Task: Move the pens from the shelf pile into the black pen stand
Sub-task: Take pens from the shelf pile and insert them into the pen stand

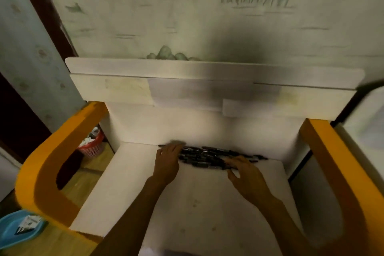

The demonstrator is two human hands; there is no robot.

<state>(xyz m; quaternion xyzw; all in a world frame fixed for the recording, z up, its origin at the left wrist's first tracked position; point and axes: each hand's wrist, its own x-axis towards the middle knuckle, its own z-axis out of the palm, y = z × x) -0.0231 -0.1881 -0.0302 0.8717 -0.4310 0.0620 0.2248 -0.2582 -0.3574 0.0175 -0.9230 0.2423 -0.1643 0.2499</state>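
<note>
A pile of several dark pens (204, 157) lies in a row at the back of the white shelf surface (187, 197), against its rear wall. My left hand (167, 161) rests at the pile's left end, its fingers straight and touching the pens. At the right end lies my right hand (244, 169), fingers spread over the pens and thumb out to the side. Neither hand plainly grips a pen. The frame is blurred. No black pen stand is in view.
Orange curved side frames (43, 174) (340, 168) flank the shelf. A white upper ledge (207, 87) overhangs at the back below the painted wall. A red basket (91, 145) and a blue tub (18, 226) sit on the floor at left.
</note>
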